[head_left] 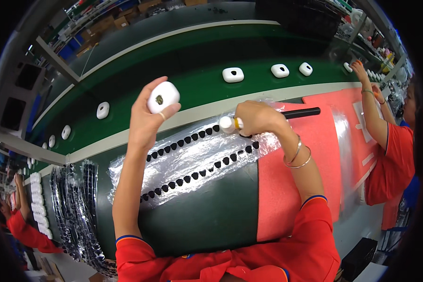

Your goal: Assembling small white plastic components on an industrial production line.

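My left hand is closed around a white rounded-square device, raised over the near edge of the green conveyor belt. A dark opening in the device faces up and shows greenish-brown inside. My right hand grips a tool with a rounded white end, a yellow band and a black rod-like handle pointing right. Its white end sits above a clear plastic film on the bench. Two rows of small black rounded pieces lie along that film. My fingers partly hide the tool's middle.
Several white devices are spaced along the green belt. Left of the film hang bundled strips of black pieces, beside stacked white parts. Pink foam sheets cover the bench at right. Red-sleeved co-workers are at both sides.
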